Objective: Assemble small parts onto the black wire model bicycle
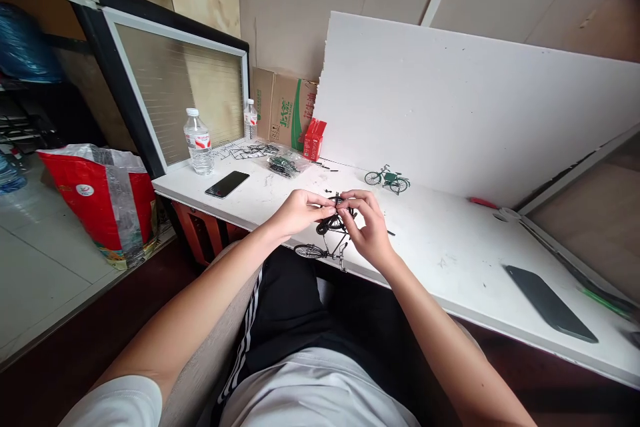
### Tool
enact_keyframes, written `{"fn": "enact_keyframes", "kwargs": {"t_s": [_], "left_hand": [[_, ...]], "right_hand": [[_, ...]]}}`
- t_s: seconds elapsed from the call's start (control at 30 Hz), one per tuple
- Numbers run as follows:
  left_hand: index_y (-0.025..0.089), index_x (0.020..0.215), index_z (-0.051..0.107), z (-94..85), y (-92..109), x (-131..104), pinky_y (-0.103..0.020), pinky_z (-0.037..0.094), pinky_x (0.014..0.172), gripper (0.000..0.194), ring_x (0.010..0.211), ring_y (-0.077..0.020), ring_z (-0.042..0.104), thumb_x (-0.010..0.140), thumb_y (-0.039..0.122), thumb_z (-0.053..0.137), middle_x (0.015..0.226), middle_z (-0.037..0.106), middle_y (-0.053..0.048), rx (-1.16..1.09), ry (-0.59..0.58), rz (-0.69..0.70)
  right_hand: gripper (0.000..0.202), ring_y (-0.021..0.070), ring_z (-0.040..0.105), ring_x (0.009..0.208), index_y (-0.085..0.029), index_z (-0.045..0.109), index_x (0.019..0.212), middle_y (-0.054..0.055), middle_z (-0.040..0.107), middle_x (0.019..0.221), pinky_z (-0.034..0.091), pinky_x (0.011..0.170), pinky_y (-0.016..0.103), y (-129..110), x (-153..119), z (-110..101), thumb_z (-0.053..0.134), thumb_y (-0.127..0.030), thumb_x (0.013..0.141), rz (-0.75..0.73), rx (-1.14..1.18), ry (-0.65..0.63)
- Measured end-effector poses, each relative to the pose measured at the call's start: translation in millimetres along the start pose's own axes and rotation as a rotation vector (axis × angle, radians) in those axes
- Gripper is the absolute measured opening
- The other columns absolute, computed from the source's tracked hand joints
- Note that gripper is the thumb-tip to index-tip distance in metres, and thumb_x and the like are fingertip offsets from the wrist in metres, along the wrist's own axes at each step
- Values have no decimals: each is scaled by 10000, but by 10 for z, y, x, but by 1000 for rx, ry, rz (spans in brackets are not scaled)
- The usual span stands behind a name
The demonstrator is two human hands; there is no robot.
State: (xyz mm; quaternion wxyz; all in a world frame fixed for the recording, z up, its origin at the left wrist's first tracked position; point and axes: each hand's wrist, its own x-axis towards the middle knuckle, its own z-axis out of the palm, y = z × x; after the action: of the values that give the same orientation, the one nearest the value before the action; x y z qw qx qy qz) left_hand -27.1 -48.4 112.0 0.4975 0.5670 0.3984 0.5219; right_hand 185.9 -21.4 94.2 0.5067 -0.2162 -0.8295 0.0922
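A small black model bicycle (324,240) hangs at the near edge of the white table (450,247), one wheel dangling below my fingers. My left hand (299,211) pinches its upper part from the left. My right hand (369,227) grips the same part from the right, fingers curled over it. A finished green model bicycle (387,179) stands upright farther back on the table, apart from both hands. Tiny black loose parts (330,188) lie between it and my hands.
Two water bottles (199,141), a black phone (227,183), a bag of parts (285,164), a red carton (314,139) and a cardboard box (285,109) stand at the back left. Another dark phone (550,302) lies at right. A red bag (100,197) sits on the floor.
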Motion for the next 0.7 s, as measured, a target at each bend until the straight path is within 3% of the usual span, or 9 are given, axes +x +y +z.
{"fn": "enact_keyframes", "kwargs": {"t_s": [0.2,0.43,0.7], "left_hand": [[174,1033,902,17,24,-24,-476,609,1063,408,1111,-318,799,711,398,1012,1138,860,-150,-17,-10,14],[165,1041,904,-20,-7,-9,-479,593,1044,438,1049,-303,800,697,411,1021,1113,861,-166,-13,-21,-36],[137,1082,887,-13,-2,-6,-461,581,1062,420,1115,-300,789,772,408,968,1167,855,-164,76,-39,21]], "right_hand": [[109,278,686,1228,-279,710,1136,121,670,1239,598,1060,508,-56,3,-2,627,-346,1114,24,-11,23],[91,268,689,1215,-271,703,1140,114,679,1228,597,1045,487,4,-16,18,631,-320,1113,3,-13,30],[69,256,692,1192,-275,691,1153,109,678,1216,593,1022,470,18,-4,-22,640,-293,1110,14,-6,18]]}}
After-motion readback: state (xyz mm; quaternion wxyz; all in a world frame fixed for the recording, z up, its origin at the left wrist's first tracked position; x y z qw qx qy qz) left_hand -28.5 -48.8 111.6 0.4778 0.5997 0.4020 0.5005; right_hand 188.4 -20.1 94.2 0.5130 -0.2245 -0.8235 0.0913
